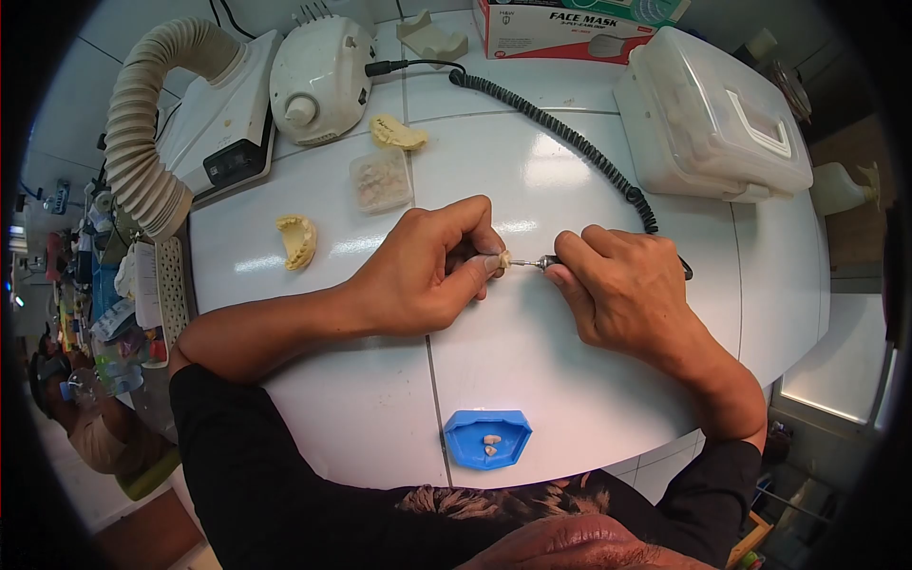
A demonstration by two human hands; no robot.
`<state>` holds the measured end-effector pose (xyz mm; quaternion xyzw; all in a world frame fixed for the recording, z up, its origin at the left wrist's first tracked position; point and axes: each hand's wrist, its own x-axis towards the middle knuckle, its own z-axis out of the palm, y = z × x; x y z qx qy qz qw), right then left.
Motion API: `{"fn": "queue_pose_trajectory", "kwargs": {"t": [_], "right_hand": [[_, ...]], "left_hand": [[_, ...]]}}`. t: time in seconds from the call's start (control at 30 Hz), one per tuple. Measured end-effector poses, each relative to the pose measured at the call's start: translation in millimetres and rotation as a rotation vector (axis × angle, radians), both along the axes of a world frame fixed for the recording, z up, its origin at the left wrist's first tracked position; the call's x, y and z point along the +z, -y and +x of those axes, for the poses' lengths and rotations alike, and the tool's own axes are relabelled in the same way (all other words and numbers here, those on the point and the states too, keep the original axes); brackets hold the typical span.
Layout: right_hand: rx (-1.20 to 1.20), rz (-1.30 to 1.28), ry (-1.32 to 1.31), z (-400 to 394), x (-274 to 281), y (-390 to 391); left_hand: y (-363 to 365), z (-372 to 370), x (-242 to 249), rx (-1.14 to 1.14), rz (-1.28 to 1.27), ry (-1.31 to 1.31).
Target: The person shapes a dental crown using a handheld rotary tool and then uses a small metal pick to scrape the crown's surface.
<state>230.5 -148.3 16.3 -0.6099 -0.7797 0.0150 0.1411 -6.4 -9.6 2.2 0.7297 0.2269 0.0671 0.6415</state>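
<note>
Beyond the blue faceted plastic dish (464, 439), the left hand (426, 271) pinches a tiny cream-coloured piece (505, 257), apparently to steady it for the slim black-and-silver handpiece (548, 261) the right hand (622, 288) grips.

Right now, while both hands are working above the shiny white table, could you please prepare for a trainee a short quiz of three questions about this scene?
1. Which hand holds the slim, metal-tipped handpiece?
2. True or false: nothing lies in the angular blue plastic tray.
3. Fill in: the coiled black cable is plugged into the rounded ____ box with a knob.

Key:
1. The right hand.
2. False; two small beige pieces lie in it.
3. White.
</note>
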Motion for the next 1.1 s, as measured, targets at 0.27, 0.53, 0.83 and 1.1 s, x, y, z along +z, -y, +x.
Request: {"fn": "queue_pose_trajectory", "kwargs": {"t": [0.27,0.53,0.83,1.1], "right_hand": [[-0.013,-0.006,0.000,-0.3,-0.3,0.5],[-0.016,0.011,0.004,-1.4,-0.5,0.6],[-0.002,0.031,0.010,-2.1,-0.6,0.6],[-0.012,0.009,-0.003,-1.4,-0.6,1.3]], "left_hand": [[-0.2,0.6,2.0,-0.013,0.011,0.001],[-1.0,0.0,0.5,-0.007,-0.007,-0.008],[-1.2,-0.2,-0.2,-0.016,0.013,-0.006],[-1.3,-0.8,-0.4,-0.019,0.016,-0.006]]}}
